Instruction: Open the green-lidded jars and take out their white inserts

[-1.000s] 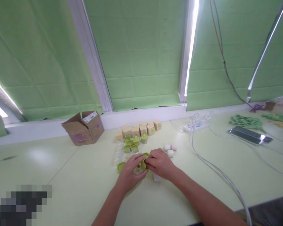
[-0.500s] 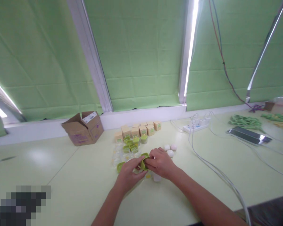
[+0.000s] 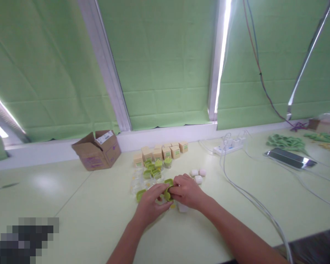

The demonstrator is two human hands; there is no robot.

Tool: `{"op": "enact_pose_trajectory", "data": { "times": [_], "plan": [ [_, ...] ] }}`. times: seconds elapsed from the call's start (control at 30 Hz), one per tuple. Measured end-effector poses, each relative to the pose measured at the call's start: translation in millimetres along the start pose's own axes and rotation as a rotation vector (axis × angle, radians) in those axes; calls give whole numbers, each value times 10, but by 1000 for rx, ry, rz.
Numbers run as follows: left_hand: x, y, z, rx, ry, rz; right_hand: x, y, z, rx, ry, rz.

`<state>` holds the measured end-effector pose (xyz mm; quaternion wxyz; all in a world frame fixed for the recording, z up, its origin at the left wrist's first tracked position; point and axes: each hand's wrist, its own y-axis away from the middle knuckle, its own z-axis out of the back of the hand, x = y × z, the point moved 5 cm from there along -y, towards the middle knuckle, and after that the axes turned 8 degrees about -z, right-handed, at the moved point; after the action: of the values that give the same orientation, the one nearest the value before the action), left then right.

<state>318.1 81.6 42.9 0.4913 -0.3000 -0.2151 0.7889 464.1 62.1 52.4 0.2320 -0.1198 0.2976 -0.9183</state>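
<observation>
Both my hands meet over the table, holding a small green plastic lid [image 3: 167, 196]. My left hand [image 3: 151, 204] grips its left side between thumb and fingers. From the right, the bent fingers of my right hand [image 3: 187, 191] press into it and hide part of its shape. Just beyond the fingertips shows another green part [image 3: 168, 181]. A green rim [image 3: 140, 195] lies left of my left hand. Several clear containers [image 3: 137, 179] and green rims [image 3: 147, 173] are grouped behind. One small jar [image 3: 167, 162] has a green top. A pale block [image 3: 182, 208] sits under my right wrist.
Small tan boxes [image 3: 175, 151] stand in rows at the back. Several pale rounded pieces [image 3: 198, 179] lie right of my hands. An open cardboard box [image 3: 99, 154] is at the left. Further right are a power strip [image 3: 228, 148], white cables [image 3: 253, 198] and a dark flat device [image 3: 290, 158].
The green lid has turned slightly in my fingers, and a rounded tab on it now faces me. Both hands stay in nearly the same place.
</observation>
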Motion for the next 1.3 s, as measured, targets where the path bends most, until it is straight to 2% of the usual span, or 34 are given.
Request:
{"op": "enact_pose_trajectory", "data": {
  "times": [0.23, 0.4, 0.5, 0.6, 0.7, 0.8, 0.87, 0.97, 1.13, 1.3],
  "plan": [
    [0, 2, -21, 42, -8, 1, 64, -9, -7, 83, 18, 56],
    [-45, -19, -1, 30, 35, 13, 58, 15, 19, 42, -82, 54],
    [-89, -50, 16, 26, 57, 29, 45, 37, 29, 8, -176, 13],
    [-101, -64, 38, 25, 58, 52, 29, 51, 45, 27, -276, -36],
    [-62, -47, 74, 17, 52, 83, -55, 49, 91, 48, -410, -143],
    [5, -13, 137, -18, 29, 110, -213, 38, 167, 4, -472, -259],
    [52, 12, 188, -54, 2, 118, -338, 31, 202, -15, -440, -313],
    [104, 37, 242, -68, -3, 106, -541, 40, 196, 28, -309, -397],
    [90, 27, 262, 20, 77, 93, -806, 112, 121, 198, -68, -505],
    [-73, -34, 215, 143, 186, 49, -873, 161, 45, 330, 9, -522]
  ]
}}
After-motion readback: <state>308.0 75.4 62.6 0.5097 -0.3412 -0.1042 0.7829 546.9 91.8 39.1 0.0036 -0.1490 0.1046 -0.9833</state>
